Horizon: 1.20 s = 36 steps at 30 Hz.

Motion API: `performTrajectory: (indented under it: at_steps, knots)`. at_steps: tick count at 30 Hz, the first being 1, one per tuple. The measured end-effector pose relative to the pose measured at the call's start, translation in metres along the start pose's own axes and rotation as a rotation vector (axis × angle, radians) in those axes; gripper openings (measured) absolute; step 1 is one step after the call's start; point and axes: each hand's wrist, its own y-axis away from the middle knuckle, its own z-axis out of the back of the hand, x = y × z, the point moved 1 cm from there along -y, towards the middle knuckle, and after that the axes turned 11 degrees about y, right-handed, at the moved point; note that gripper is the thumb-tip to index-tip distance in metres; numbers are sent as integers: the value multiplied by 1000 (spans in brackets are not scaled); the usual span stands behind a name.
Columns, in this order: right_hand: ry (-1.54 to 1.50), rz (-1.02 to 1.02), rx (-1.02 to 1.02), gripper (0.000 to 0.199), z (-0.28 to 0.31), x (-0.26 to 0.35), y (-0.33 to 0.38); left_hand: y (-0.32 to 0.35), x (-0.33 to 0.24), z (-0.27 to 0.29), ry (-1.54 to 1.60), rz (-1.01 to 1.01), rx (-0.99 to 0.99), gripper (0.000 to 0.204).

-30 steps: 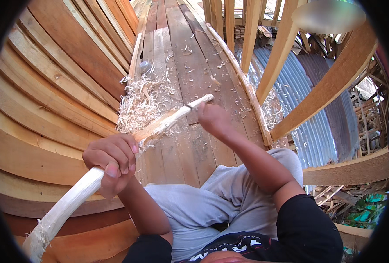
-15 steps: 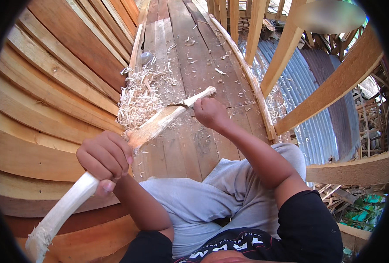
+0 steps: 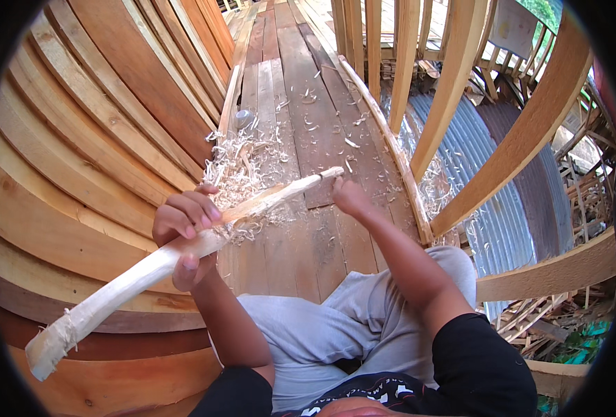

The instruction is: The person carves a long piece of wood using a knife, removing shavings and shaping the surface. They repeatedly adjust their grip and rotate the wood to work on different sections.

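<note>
Hands on a pale wooden stick above a plank floor.

Left hand (image 3: 186, 233) is clamped around the middle of the wooden stick (image 3: 155, 267), fingers curled over its top. Stick runs diagonally from a rough butt end at lower left to a thinned tip at upper right. Right hand (image 3: 349, 197) is closed at that tip; what it holds cannot be told. Wood shavings (image 3: 242, 163) lie piled on the plank floor (image 3: 301, 90) just beyond the stick. Stacked planks (image 3: 78, 139) wall in the left side; a curved edge rail (image 3: 384, 132) and upright ribs (image 3: 454, 76) bound the right. Open floor extends ahead between them.
</note>
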Motion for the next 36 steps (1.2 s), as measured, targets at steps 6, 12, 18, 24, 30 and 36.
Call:
performTrajectory:
  at_steps: [6,12,18,24,30,36]
  knots:
    - [-135,62,38,64,20,32,29,-8,-32,-23,-267,473,-224,70]
    - [-421,60,93,42,21,31,38,-10,-19,-29,40,264,-488,61]
    - [-575,155,105,33,22,22,40,1,16,-14,-221,-6,-410,29]
    - [-681,114,249,31,27,22,51,11,16,-19,122,-129,-242,15]
    - [-605,256,396,45,17,19,46,0,-10,-46,74,-180,-402,18]
    - [-270,64,-14,67,-5,27,50,-3,-11,-48,-29,-101,-566,28]
